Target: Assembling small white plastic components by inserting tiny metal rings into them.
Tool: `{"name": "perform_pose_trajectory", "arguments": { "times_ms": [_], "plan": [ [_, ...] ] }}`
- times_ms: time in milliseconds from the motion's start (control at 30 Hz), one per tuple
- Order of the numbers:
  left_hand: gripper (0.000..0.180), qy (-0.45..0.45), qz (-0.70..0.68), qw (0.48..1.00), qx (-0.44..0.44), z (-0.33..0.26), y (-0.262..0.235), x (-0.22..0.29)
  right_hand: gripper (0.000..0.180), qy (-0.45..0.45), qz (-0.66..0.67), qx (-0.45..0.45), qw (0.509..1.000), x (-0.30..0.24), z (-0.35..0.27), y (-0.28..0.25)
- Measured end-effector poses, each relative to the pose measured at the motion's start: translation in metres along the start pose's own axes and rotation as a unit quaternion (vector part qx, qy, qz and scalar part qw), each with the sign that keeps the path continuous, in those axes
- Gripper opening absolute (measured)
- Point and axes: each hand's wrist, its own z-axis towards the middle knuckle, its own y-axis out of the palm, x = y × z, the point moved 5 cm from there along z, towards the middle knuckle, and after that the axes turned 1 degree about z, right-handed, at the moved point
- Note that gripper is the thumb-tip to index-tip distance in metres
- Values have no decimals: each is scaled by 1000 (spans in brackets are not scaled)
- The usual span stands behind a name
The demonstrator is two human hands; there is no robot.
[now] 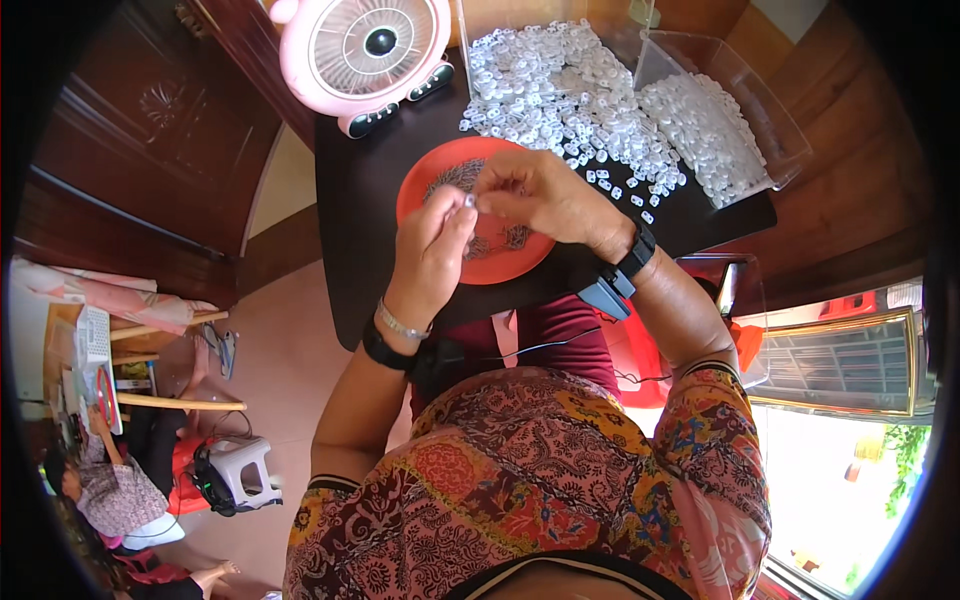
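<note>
Over an orange-red plate [508,270], my two hands meet fingertip to fingertip. My left hand [430,250] is closed in a pinch on a small white plastic piece [470,201]. Right beside that piece, the thumb and forefinger of my right hand [545,197] are pressed together; what they hold is too small or hidden to make out. Many thin grey metal pins [455,180] lie on the plate, partly covered by my hands. Just beyond, a large heap of small white two-holed plastic pieces [560,85] spreads over the dark table [365,230].
A pink fan [385,110] stands at the table's far left. At the far right, a clear plastic bin [785,130] holds more white pieces. A grey device [604,298] hangs by my right wrist. To the left, another person [125,490] sits near a grey plastic stool [245,470].
</note>
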Motion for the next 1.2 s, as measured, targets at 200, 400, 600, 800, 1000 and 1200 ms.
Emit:
{"name": "perform_pose_trajectory", "arguments": {
  "times_ms": [200,400,600,800,1000,1200],
  "plan": [
    [22,26,-44,999,3,45,-3,11,10,-105,-88,124,983,-19,19,-26],
    [20,-19,-115,993,-16,77,-7,4,9,-105,-109,141,978,-14,40,-40],
    [18,-47,-214,975,-28,80,-14,-19,8,-186,-127,148,963,2,48,-34],
    [17,-68,-164,982,58,80,-29,-29,18,-189,-367,25,910,30,45,-15],
    [14,-70,-171,980,78,83,-26,-30,13,-149,-432,-14,889,43,50,-6],
    [14,-76,-138,986,50,79,-23,-35,9,-162,-413,-26,896,46,50,4]
  ]
}}
